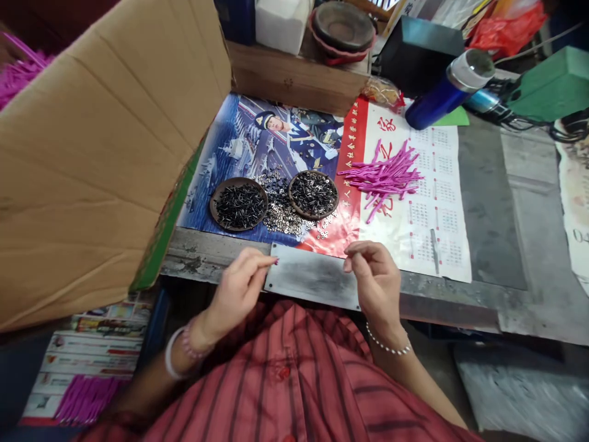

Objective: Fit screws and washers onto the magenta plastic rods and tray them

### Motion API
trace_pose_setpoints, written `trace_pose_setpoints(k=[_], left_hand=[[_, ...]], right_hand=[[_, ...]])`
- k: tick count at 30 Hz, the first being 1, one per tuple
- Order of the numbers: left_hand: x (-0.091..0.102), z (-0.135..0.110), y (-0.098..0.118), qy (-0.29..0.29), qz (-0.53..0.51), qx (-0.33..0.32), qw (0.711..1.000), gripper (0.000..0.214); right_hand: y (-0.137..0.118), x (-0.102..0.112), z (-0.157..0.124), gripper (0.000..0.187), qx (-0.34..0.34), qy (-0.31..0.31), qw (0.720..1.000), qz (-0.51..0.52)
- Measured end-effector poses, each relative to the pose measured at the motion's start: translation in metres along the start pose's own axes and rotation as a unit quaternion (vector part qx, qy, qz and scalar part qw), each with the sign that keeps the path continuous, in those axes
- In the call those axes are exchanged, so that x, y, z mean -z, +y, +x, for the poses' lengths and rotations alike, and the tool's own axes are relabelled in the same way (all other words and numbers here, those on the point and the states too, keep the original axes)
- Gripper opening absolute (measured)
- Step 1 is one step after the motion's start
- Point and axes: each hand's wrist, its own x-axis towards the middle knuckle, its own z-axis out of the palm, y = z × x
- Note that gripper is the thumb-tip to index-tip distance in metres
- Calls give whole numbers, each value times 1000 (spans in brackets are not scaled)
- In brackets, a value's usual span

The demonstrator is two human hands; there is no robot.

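Note:
My left hand [240,283] is closed in a pinch over the left end of a grey metal plate [313,276] at the table's front edge. A small purple bit shows at its fingertips; I cannot make out what it is. Over the plate's right end, my right hand [376,279] has thumb and fingers curled together, and whatever they hold is hidden. Beyond the hands sit a round dish of small black pins [239,205] and a second dish [313,194] of dark pins and bits. Loose small metal rings [288,218] lie between them. Thin purple sticks [389,175] are piled on the right.
A large cardboard box flap [115,141] rises at the left. Posters [432,227] cover the tabletop, with a slim metal tool [435,252] on them. A blue flask [442,92], a green device [552,86] and a wooden ledge [294,70] stand behind. More purple sticks [89,396] lie low left.

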Motion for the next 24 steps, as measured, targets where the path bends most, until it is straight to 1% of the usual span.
trace_pose_setpoints(k=[1,2,3,4,6,7,8,9,10,11,13,14,15,16,17,18,20,21,22,24], left_hand=[[3,3,-7,-18,55,-10,998,27],[0,7,-11,-36,108,-22,993,28],[-8,12,-12,-55,151,-40,986,28],[-20,18,-9,-77,183,-59,978,27],[-49,30,1,-125,197,-109,966,22],[-61,34,7,-149,183,-133,963,19],[-68,37,12,-169,166,-156,959,17],[-69,38,14,-183,156,-170,956,17],[-64,38,14,-190,153,-175,954,18],[-54,36,11,-191,160,-171,953,21],[-27,30,0,-171,192,-143,956,28],[-16,28,-5,-163,210,-125,956,28],[-9,27,-9,-163,230,-99,954,28],[-8,27,-11,-156,243,-88,953,28],[-12,27,-10,-165,254,-83,949,30],[-21,29,-6,-177,262,-84,945,30],[-42,34,3,-206,262,-89,939,29],[-51,37,8,-214,243,-84,942,28],[-56,38,12,-213,207,-74,952,28],[-56,37,17,-181,88,-22,979,26]], right_hand=[[-2,5,-3,22,-3,-19,1000,-13],[-4,8,-7,22,-8,-36,999,-18],[-6,9,-11,22,-12,-49,999,-19],[-8,9,-14,21,-14,-59,998,-19],[-13,7,-17,17,-5,-81,996,-29],[-16,7,-18,15,3,-99,994,-38],[-18,8,-19,13,11,-122,991,-49],[-21,11,-20,13,19,-143,988,-59],[-23,15,-20,12,25,-156,985,-67],[-24,19,-20,12,26,-156,985,-72],[-25,29,-20,14,15,-130,989,-74],[-25,33,-19,15,7,-112,991,-75],[-24,35,-18,16,-1,-99,992,-77],[-23,35,-16,18,-5,-96,992,-80],[-22,34,-15,18,-4,-102,991,-83],[-22,31,-14,18,0,-116,990,-85],[-21,23,-12,17,18,-149,985,-89],[-21,19,-13,17,28,-158,983,-93],[-21,16,-14,16,37,-160,981,-100],[-19,10,-17,14,49,-155,979,-122]])
